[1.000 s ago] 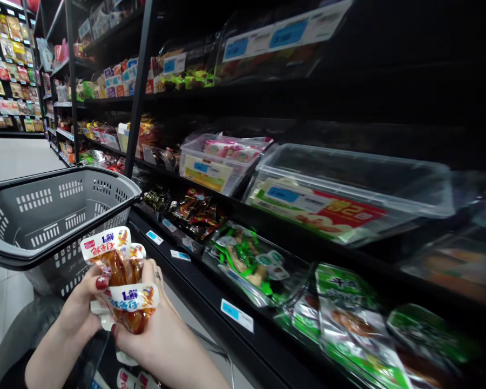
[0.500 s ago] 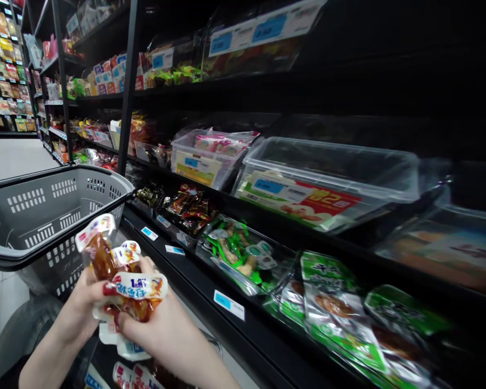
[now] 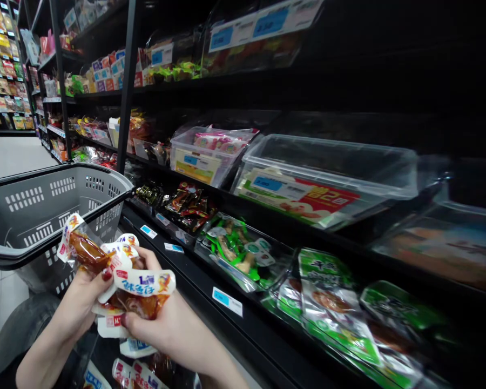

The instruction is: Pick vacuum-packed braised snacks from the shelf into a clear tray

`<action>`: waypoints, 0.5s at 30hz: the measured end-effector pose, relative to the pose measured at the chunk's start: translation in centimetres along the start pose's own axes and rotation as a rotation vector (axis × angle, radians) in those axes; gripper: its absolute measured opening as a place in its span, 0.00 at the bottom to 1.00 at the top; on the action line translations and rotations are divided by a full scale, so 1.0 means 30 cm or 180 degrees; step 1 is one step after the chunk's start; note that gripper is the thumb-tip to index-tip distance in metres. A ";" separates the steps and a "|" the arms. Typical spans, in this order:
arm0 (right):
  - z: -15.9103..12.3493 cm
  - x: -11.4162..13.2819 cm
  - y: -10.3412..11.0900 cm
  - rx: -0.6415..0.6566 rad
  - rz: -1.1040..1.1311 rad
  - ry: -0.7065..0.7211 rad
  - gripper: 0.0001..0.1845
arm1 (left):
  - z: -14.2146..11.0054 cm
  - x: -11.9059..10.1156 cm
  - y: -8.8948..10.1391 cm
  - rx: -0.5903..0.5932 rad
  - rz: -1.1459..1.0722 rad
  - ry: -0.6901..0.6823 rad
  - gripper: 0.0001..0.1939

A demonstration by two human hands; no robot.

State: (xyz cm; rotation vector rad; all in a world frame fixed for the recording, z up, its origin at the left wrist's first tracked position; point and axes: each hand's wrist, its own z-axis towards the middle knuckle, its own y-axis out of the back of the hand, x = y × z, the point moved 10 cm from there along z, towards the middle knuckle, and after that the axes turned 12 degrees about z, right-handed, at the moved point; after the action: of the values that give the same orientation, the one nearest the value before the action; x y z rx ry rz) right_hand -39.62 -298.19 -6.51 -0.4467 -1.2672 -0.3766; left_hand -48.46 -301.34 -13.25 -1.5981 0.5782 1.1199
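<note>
Several small clear snack packets (image 3: 143,283) with white printed headers and brown contents are bunched between my two hands, low on the left. My left hand (image 3: 71,305) grips the packets from the left, its thumb lying on top; one packet sticks out past it towards the basket. My right hand (image 3: 162,321) is closed round the bunch from the right, thumb in front and fingers behind. Below my hands, more packets of the same kind (image 3: 140,375) lie at the bottom edge, partly hidden by my right forearm.
A grey shopping basket (image 3: 44,200) with a black rim stands at the left. Black shelves (image 3: 178,270) run along the right. Their lowest level holds green snack packets (image 3: 243,248) and larger green-and-silver pouches (image 3: 336,302); a clear plastic bin (image 3: 332,162) sits above.
My hands have spread the packets wider apart. The packet at my left hand has tilted left towards the basket, and the one at my right hand has shifted slightly right.
</note>
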 end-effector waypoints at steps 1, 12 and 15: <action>0.002 -0.011 0.005 0.0049 0.0460 -0.0064 0.27 | 0.001 -0.005 0.005 -0.0027 -0.0028 0.0022 0.16; 0.035 -0.080 0.291 -0.1052 0.2357 -0.0144 0.20 | -0.024 -0.095 0.097 -0.0726 -0.0335 -0.0265 0.17; 0.040 -0.070 0.263 -0.0714 0.3015 -0.0160 0.15 | -0.028 -0.090 0.064 -0.0352 -0.0449 -0.0211 0.16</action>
State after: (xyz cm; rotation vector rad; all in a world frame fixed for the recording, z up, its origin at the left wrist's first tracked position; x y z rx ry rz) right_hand -37.16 -290.77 -9.14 -1.1805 -0.9324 0.3042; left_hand -50.92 -303.21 -11.77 -1.6624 0.3594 1.1104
